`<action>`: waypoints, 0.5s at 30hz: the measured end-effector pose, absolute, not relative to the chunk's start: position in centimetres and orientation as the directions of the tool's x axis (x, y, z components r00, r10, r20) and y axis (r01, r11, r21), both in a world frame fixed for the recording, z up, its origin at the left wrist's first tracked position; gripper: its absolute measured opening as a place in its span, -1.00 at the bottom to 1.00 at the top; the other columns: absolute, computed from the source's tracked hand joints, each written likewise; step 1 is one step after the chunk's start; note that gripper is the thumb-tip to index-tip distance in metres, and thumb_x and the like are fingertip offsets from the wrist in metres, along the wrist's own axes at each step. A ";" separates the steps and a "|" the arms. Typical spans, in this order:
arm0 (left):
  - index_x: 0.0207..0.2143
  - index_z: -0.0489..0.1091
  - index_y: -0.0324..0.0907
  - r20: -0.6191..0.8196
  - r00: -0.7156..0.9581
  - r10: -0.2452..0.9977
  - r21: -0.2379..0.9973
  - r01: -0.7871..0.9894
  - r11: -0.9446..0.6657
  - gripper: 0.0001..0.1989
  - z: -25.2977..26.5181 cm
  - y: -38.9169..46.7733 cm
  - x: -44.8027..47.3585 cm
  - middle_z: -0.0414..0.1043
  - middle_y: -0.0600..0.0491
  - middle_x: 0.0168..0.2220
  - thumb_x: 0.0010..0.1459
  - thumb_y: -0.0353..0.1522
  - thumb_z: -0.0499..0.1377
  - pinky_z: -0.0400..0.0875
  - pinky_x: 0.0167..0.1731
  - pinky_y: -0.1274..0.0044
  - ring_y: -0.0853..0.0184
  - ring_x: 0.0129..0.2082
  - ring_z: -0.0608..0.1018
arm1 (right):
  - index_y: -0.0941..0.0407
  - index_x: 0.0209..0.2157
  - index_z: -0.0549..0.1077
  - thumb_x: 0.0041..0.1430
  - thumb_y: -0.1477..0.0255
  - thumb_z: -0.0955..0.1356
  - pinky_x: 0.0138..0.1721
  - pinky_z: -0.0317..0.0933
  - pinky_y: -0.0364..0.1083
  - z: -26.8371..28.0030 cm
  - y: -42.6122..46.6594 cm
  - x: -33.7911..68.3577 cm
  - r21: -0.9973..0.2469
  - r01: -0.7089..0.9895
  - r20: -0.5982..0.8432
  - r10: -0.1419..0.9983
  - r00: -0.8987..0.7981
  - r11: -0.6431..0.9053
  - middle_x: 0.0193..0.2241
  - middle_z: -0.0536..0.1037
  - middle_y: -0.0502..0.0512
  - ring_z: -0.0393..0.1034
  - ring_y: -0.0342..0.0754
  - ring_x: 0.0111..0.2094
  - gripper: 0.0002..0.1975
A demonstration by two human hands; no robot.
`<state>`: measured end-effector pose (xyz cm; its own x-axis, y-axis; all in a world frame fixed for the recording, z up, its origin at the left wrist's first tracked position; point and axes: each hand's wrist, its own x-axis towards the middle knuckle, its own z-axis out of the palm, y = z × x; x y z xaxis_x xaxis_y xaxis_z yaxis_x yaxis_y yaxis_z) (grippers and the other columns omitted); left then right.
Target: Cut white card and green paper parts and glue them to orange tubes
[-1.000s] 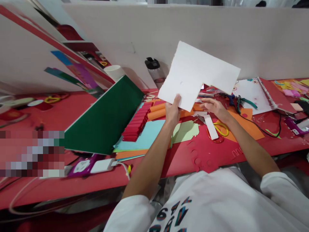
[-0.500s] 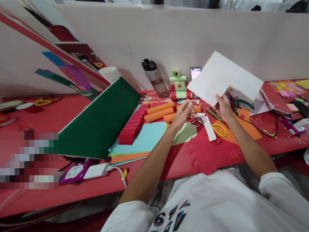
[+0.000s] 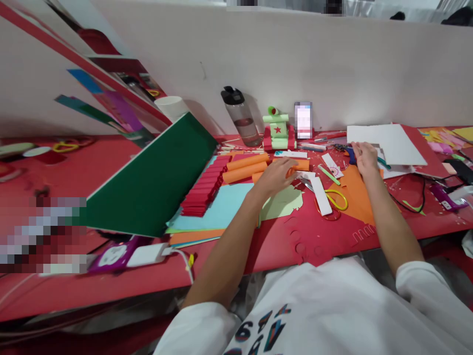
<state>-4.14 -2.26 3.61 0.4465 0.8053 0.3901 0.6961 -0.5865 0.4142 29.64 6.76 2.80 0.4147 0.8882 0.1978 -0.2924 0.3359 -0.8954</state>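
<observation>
My left hand [image 3: 278,173] hovers over the orange paper rolls [image 3: 246,170], fingers curved and apart, with orange showing between them. Just right of it lie scissors [image 3: 336,199] with yellow and red handles, partly under a white paper strip [image 3: 321,196]. My right hand [image 3: 365,159] is at the left edge of a white board [image 3: 393,143] lying on the table. Its fingers look loosely spread beside the dark blue and green handles of pliers [image 3: 383,162]; whether they touch is unclear. A small patterned white card [image 3: 332,165] and a green pen [image 3: 328,175] lie between the hands.
A green board [image 3: 151,182] leans at left beside folded red paper [image 3: 207,190] and blue sheets [image 3: 221,207]. Behind stand a water bottle [image 3: 241,118], a green and red paper model [image 3: 279,130] and a phone [image 3: 303,120]. Red cut-out paper [image 3: 321,236] lies near the front edge.
My right hand has lowered the raised white board onto the table at the right and moved rightward and away from me. The phone and patterned card are uncovered. My left hand has turned palm-down.
</observation>
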 end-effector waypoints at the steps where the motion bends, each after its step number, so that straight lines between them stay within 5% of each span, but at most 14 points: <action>1: 0.05 0.44 -0.19 0.357 0.486 0.798 0.327 0.735 -0.594 -0.66 3.6 -2.3 -4.4 0.50 -0.17 0.07 0.39 -0.18 0.08 0.39 0.10 0.20 0.04 0.08 0.52 | 0.04 -0.36 0.34 0.10 0.36 0.51 0.09 0.49 -0.02 2.9 6.5 29.4 -0.904 -0.284 0.194 0.900 0.390 0.318 -0.37 0.50 -0.05 0.55 -0.14 -0.19 -0.75; 3: 0.09 0.42 -0.19 0.281 0.520 0.807 0.212 0.786 -0.581 -0.65 3.5 -2.4 -4.8 0.49 -0.19 0.10 0.39 -0.20 0.08 0.38 0.08 0.19 0.00 0.12 0.49 | 0.05 -0.27 0.44 0.08 0.34 0.51 0.00 0.51 -0.03 3.4 5.5 28.4 -0.942 -0.215 0.195 0.944 0.268 0.256 -0.32 0.58 -0.01 0.55 -0.13 -0.23 -0.77; 6: 0.04 0.45 -0.15 0.191 0.529 0.827 0.132 0.821 -0.555 -0.72 3.4 -2.2 -5.3 0.48 -0.16 0.08 0.35 -0.27 0.12 0.37 0.02 0.24 0.02 0.08 0.49 | 0.07 -0.16 0.55 0.13 0.21 0.48 -0.23 0.48 -0.04 4.4 3.4 26.4 -0.956 0.152 0.234 0.965 -0.119 0.250 -0.25 0.64 0.08 0.52 -0.08 -0.32 -0.70; 10: -0.07 0.47 -0.20 0.191 0.525 0.829 0.085 0.833 -0.547 -0.70 3.6 -2.3 -5.5 0.51 -0.18 -0.04 0.40 -0.22 0.05 0.37 -0.06 0.28 0.06 -0.03 0.53 | 0.08 -0.12 0.59 0.20 0.18 0.44 -0.15 0.38 0.00 5.0 0.9 23.8 -0.683 0.539 0.193 0.833 -0.518 0.493 -0.14 0.66 0.17 0.52 0.04 -0.17 -0.68; 15: -0.07 0.47 -0.22 0.214 0.515 0.830 0.104 0.833 -0.543 -0.70 3.3 -2.6 -4.7 0.54 -0.20 -0.09 0.40 -0.30 -0.01 0.36 -0.03 0.26 0.02 -0.05 0.54 | 0.06 0.02 0.55 0.15 0.08 0.48 -0.09 0.30 0.03 4.7 -0.9 21.9 -0.342 0.721 0.074 0.782 -0.619 0.603 -0.06 0.61 0.22 0.49 0.17 -0.06 -0.51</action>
